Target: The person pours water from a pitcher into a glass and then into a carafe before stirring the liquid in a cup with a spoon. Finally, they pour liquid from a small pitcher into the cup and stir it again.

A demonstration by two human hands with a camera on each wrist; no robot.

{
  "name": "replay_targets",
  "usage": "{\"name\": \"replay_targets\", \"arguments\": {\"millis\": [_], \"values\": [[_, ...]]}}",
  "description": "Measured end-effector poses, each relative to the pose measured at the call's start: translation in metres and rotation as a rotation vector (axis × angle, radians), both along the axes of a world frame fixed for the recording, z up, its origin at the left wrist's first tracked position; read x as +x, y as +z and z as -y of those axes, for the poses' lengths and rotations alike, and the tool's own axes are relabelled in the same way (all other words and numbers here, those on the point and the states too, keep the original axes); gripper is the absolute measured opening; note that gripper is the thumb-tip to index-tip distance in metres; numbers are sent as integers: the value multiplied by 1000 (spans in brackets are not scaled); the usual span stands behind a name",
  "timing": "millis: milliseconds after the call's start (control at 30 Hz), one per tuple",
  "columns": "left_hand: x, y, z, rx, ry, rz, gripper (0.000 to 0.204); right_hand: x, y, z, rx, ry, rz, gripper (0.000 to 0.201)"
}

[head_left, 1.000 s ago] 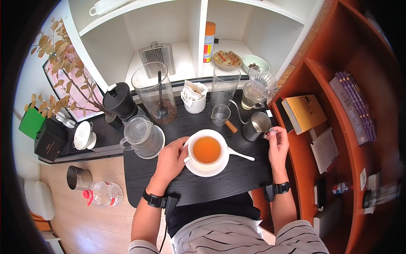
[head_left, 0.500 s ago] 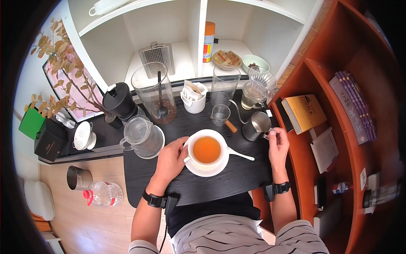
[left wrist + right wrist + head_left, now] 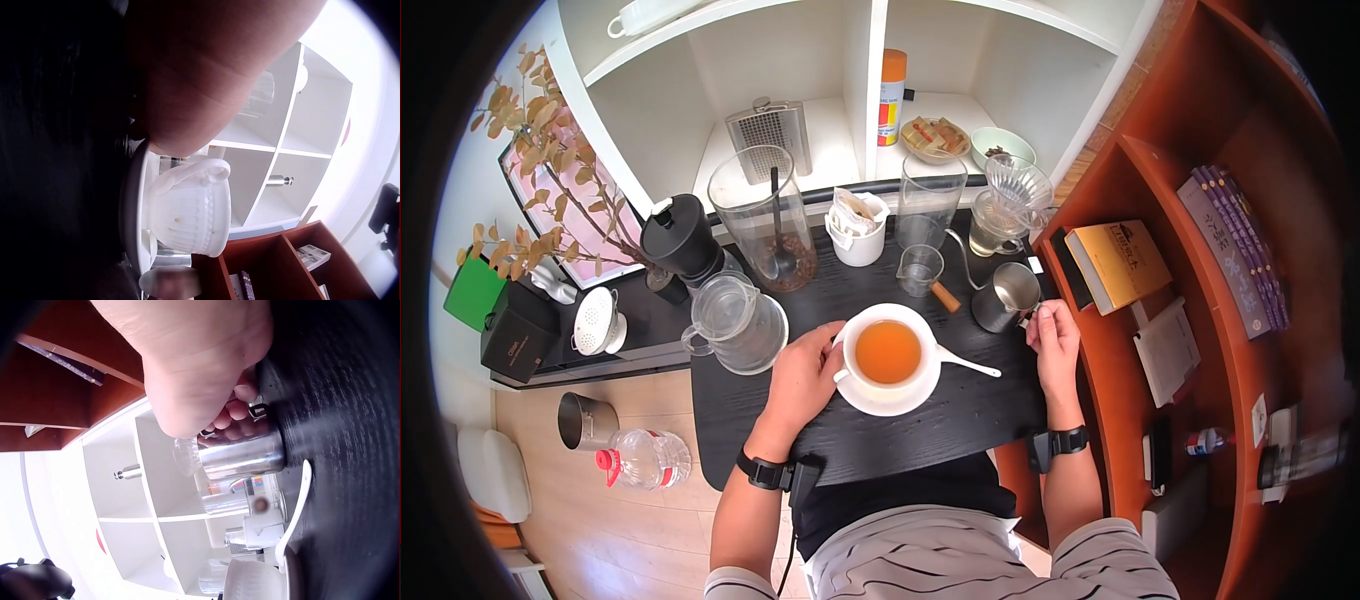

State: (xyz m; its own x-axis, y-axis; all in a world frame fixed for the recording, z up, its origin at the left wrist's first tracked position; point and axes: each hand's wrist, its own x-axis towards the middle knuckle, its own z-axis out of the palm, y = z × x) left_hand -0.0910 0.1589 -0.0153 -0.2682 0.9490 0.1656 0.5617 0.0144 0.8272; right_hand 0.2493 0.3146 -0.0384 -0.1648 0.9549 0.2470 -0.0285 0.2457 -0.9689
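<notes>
A white teacup of amber liquid stands on a white saucer, a white spoon sticking out to the right. My left hand rests against the saucer's left side, thumb close by the cup; its fingertips are hidden in the left wrist view, where the cup handle shows bare. At the table's right edge my right hand holds the handle of a steel gooseneck kettle. In the right wrist view, curled fingers lie between the two ends of that handle, close to the kettle wall.
A lidded glass pot stands left on the black table. Behind are a tall glass of beans, a white mug, a small wooden-handled glass and a glass dripper. A red-brown bookshelf borders the right.
The view shifts very slightly. My right hand and wrist have turned a little at the kettle handle; my left hand, the cup and the kettle keep their places on the table.
</notes>
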Motion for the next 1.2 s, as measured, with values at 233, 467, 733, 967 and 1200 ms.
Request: {"name": "replay_targets", "arguments": {"millis": [233,467,733,967,1200], "values": [[-1,-5,-1,1,0,7,30,1,-2,1,67,2,34,23],[0,-2,-1,-5,1,13,30,-1,-1,3,142,-32,103,25],[0,-3,-1,-4,3,7,30,1,-4,0,85,-39,44,24],[1,1,-1,-11,6,-11,30,0,-4,0,80,-47,45,24],[1,0,-1,9,10,-14,30,0,-4,0,87,-59,63,23]]}}
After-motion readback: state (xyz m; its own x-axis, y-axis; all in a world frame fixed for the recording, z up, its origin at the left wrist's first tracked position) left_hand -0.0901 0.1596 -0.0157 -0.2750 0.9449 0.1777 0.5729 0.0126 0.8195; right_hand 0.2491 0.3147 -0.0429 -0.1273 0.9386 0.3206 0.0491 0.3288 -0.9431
